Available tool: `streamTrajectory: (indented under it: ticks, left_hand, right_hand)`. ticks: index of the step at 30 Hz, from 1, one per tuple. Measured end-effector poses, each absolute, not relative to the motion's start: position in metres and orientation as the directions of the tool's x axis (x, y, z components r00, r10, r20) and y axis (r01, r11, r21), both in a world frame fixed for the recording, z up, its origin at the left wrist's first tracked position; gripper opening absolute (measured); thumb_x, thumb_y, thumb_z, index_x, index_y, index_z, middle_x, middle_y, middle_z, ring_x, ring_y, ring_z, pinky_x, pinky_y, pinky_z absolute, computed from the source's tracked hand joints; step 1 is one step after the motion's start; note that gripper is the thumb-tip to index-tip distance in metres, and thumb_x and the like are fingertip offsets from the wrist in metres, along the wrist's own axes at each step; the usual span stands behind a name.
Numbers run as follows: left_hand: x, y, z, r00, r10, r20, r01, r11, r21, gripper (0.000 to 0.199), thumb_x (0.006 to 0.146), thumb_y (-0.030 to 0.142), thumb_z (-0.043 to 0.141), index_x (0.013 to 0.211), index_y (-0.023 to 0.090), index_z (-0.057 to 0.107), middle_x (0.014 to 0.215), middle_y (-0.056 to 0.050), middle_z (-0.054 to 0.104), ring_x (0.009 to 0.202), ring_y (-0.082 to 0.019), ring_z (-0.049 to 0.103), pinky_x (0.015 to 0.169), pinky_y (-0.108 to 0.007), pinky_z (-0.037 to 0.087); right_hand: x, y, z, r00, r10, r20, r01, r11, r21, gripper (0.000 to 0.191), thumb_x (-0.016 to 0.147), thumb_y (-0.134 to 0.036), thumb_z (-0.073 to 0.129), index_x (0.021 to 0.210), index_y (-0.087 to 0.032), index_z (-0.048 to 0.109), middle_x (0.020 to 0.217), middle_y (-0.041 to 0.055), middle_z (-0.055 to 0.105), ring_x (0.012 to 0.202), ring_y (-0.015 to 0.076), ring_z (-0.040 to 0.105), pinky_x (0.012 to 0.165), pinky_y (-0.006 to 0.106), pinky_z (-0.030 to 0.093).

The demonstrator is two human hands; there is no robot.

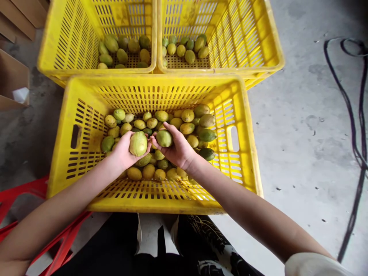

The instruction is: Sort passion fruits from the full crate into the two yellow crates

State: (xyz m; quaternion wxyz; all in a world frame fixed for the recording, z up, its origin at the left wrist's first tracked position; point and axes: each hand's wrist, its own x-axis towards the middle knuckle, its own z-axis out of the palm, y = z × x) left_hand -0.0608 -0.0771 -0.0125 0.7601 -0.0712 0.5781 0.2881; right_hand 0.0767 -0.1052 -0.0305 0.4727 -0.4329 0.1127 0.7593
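Over the near yellow crate (155,207), my left hand (126,151) holds a pale yellow-green lemon (138,143) in its upturned palm. Close beside it, my right hand (178,149) has its fingers around a greener lemon (164,138), the thumb lying along its top. The fingertips of both hands meet or nearly meet between the two fruits. Beneath them, many green and yellow lemons (148,171) lie on the crate's slatted bottom.
Two more yellow crates, one at back left (46,42) and one at back right (276,46), hold lemons. A cardboard box (13,74) stands left, a red stool (64,245) lower left. Black cable (352,115) runs over the floor at right.
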Motion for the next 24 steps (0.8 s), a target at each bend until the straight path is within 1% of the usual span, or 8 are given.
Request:
streamTrajectory:
  ticks: [3, 6, 10, 13, 16, 19, 21, 24]
  left_hand:
    - [-0.0594, -0.0778, -0.0119, 0.143, 0.367, -0.919, -0.481, 0.838, 0.260, 0.023, 0.103, 0.024, 0.044, 0.096, 0.014, 0.063, 0.078, -0.006, 0.070, 0.059, -0.015, 0.068, 0.056, -0.025, 0.059]
    - [-0.0588, -0.0790, -0.0118, 0.153, 0.408, -0.900, -0.444, 0.842, 0.306, 0.014, 0.099, 0.024, 0.057, 0.091, 0.015, 0.062, 0.077, -0.005, 0.069, 0.058, -0.014, 0.067, 0.054, -0.024, 0.058]
    - [-0.0607, -0.0803, -0.0160, 0.126, 0.463, -0.877, -0.420, 0.826, 0.376, 0.008, 0.091, 0.016, 0.065, 0.085, 0.015, 0.061, 0.074, -0.004, 0.067, 0.060, -0.013, 0.066, 0.056, -0.022, 0.058]
    - [-0.0614, -0.0807, -0.0187, 0.075, 0.483, -0.872, -0.418, 0.809, 0.413, 0.011, 0.088, 0.014, 0.068, 0.082, 0.016, 0.059, 0.071, 0.000, 0.064, 0.058, -0.011, 0.064, 0.058, -0.022, 0.058]
    - [-0.0605, -0.0804, -0.0181, 0.053, 0.457, -0.888, -0.406, 0.822, 0.399, 0.011, 0.092, 0.016, 0.065, 0.083, 0.016, 0.059, 0.070, 0.001, 0.064, 0.057, -0.011, 0.063, 0.056, -0.023, 0.057]
    - [-0.0597, -0.0800, -0.0168, 0.145, 0.397, -0.906, -0.373, 0.870, 0.322, 0.018, 0.101, 0.024, 0.055, 0.088, 0.014, 0.062, 0.073, -0.004, 0.067, 0.059, -0.014, 0.066, 0.056, -0.025, 0.057]
    - [-0.0599, -0.0799, -0.0168, 0.203, 0.369, -0.907, -0.359, 0.890, 0.282, 0.025, 0.104, 0.028, 0.048, 0.093, 0.013, 0.064, 0.075, -0.007, 0.069, 0.060, -0.016, 0.067, 0.056, -0.025, 0.057]
    - [-0.0604, -0.0798, -0.0168, 0.224, 0.346, -0.911, -0.400, 0.885, 0.238, 0.030, 0.106, 0.028, 0.041, 0.099, 0.012, 0.065, 0.076, -0.008, 0.070, 0.060, -0.017, 0.068, 0.055, -0.025, 0.058]
  right_hand:
    - [0.0760, -0.1053, -0.0302, -0.161, 0.638, -0.753, -0.821, -0.510, -0.257, 0.015, 0.099, -0.025, 0.057, 0.085, -0.019, 0.054, 0.072, 0.0020, 0.062, 0.066, 0.0123, 0.065, 0.062, 0.019, 0.061]
    - [0.0774, -0.1061, -0.0290, -0.171, 0.622, -0.764, -0.799, -0.541, -0.262, 0.019, 0.102, -0.028, 0.051, 0.085, -0.019, 0.054, 0.071, 0.0024, 0.062, 0.064, 0.0113, 0.063, 0.056, 0.017, 0.056]
    - [0.0808, -0.1087, -0.0301, -0.214, 0.669, -0.712, -0.739, -0.588, -0.331, 0.032, 0.103, -0.038, 0.044, 0.080, -0.018, 0.053, 0.068, 0.0023, 0.060, 0.053, 0.0093, 0.051, 0.041, 0.016, 0.039]
    - [0.0811, -0.1101, -0.0335, -0.204, 0.714, -0.670, -0.708, -0.580, -0.402, 0.033, 0.098, -0.045, 0.052, 0.078, -0.019, 0.050, 0.068, -0.0001, 0.059, 0.048, 0.0070, 0.041, 0.040, 0.017, 0.031]
    - [0.0788, -0.1095, -0.0363, -0.188, 0.711, -0.678, -0.715, -0.572, -0.402, 0.028, 0.094, -0.042, 0.060, 0.081, -0.019, 0.050, 0.071, -0.0007, 0.060, 0.050, 0.0075, 0.044, 0.044, 0.018, 0.033]
    - [0.0758, -0.1084, -0.0361, -0.165, 0.705, -0.690, -0.751, -0.543, -0.375, 0.017, 0.094, -0.031, 0.059, 0.085, -0.019, 0.051, 0.072, -0.0001, 0.061, 0.055, 0.0093, 0.051, 0.047, 0.018, 0.035]
    - [0.0745, -0.1085, -0.0342, -0.135, 0.712, -0.689, -0.770, -0.513, -0.378, 0.012, 0.094, -0.024, 0.058, 0.085, -0.020, 0.051, 0.072, -0.0008, 0.061, 0.058, 0.0099, 0.055, 0.050, 0.017, 0.040]
    - [0.0738, -0.1095, -0.0308, -0.076, 0.721, -0.689, -0.791, -0.464, -0.398, 0.014, 0.090, -0.015, 0.063, 0.083, -0.020, 0.052, 0.073, -0.0037, 0.060, 0.063, 0.0094, 0.059, 0.056, 0.017, 0.048]
